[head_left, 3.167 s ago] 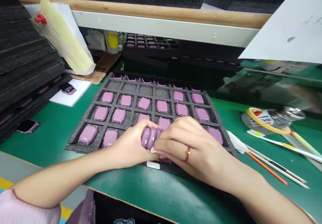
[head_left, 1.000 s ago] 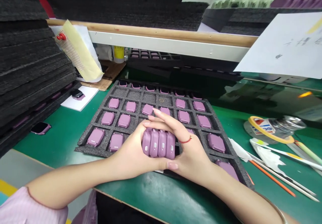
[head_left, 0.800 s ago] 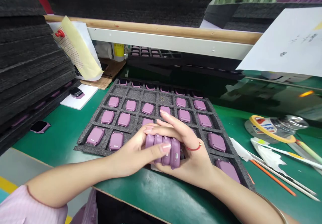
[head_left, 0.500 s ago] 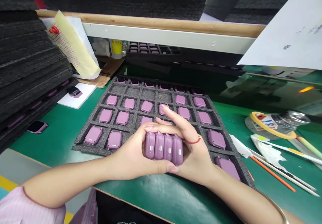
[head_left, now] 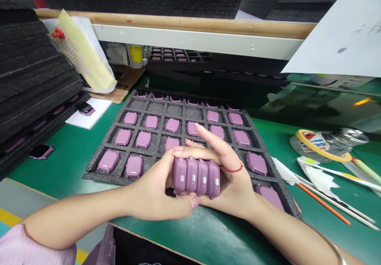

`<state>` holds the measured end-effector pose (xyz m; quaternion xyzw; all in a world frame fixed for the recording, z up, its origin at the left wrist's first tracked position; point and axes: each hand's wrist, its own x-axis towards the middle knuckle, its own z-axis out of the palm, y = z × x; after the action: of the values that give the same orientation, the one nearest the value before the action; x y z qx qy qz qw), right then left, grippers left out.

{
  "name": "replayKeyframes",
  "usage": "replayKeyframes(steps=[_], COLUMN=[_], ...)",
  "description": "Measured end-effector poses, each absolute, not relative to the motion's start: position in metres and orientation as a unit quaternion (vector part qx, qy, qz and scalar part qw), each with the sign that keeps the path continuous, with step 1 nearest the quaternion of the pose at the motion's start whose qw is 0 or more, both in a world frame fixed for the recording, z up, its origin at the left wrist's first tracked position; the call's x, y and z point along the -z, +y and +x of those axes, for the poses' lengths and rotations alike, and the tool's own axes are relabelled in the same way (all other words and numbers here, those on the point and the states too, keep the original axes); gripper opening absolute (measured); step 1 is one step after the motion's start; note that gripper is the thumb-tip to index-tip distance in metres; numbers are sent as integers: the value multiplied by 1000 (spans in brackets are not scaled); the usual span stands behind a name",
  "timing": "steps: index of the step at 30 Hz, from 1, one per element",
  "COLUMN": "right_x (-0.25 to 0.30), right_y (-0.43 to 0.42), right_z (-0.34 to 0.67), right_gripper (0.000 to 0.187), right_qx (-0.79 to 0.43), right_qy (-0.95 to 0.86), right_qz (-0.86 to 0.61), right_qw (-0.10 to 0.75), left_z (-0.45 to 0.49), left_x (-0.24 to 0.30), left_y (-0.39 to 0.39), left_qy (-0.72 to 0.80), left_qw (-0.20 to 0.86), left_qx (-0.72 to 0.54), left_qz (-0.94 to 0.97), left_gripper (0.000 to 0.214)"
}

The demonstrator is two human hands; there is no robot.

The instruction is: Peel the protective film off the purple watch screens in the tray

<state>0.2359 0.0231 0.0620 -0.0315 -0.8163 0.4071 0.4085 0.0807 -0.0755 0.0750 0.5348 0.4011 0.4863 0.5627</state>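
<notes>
Both hands hold a row of several purple watch bodies [head_left: 196,176], stood on edge side by side, above the near edge of a dark foam tray [head_left: 178,110]. My left hand [head_left: 154,187] wraps the row from the left, thumb beneath and index finger along its top. My right hand [head_left: 230,177], with a red band on one finger, cups the row from behind and the right, fingers stretched out leftward. More purple watch bodies [head_left: 143,139] lie face down in the tray's cells.
Stacked foam trays [head_left: 32,78] rise at the left, with loose watches [head_left: 41,151] beside them. A tape roll [head_left: 320,143], a white tool and an orange stick [head_left: 323,204] lie at the right. A shelf rail [head_left: 190,39] and a paper sheet [head_left: 342,39] hang overhead.
The row of watch bodies has tilted up slightly so its button edges face me. My left thumb slid from the row's front to beneath it. Earlier my right hand lay over the pieces.
</notes>
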Motion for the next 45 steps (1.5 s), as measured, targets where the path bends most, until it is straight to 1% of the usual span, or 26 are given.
replayKeyframes(steps=[4,7,11,15,20,25,30,36,40,45], right_x=[-60,-58,-59,-62,-61,-60,-58,-59,-58,-56], right_y=[25,24,23,25,29,29,30,29,26,23], right_z=[237,237,235,233,233,234,234,234,234,233], right_gripper=[103,106,104,101,99,99,101,97,95,95], right_qx=[-410,-419,-411,-393,-410,-410,-411,-382,-364,-319], right_qy=[-815,-810,-810,-815,-808,-808,-810,-823,-829,-846], right_qz=[-33,-41,-55,-68,-87,-85,-87,-81,-54,-51], right_qw=[407,407,414,421,414,415,410,413,422,425], left_z=[75,72,73,77,82,80,78,77,79,82], left_x=[-72,-69,-67,-70,-73,-73,-70,-61,-66,-74], left_y=[-75,-74,-71,-67,-63,-62,-62,-66,-68,-69], left_qy=[295,315,319,323,343,343,360,401,428,476], left_qw=[630,644,675,705,701,693,678,628,575,539], left_qx=[-499,-501,-525,-542,-554,-564,-554,-531,-525,-513], left_qz=[517,485,407,324,289,290,322,404,459,469], left_gripper=[52,46,51,47,48,44,46,46,44,40])
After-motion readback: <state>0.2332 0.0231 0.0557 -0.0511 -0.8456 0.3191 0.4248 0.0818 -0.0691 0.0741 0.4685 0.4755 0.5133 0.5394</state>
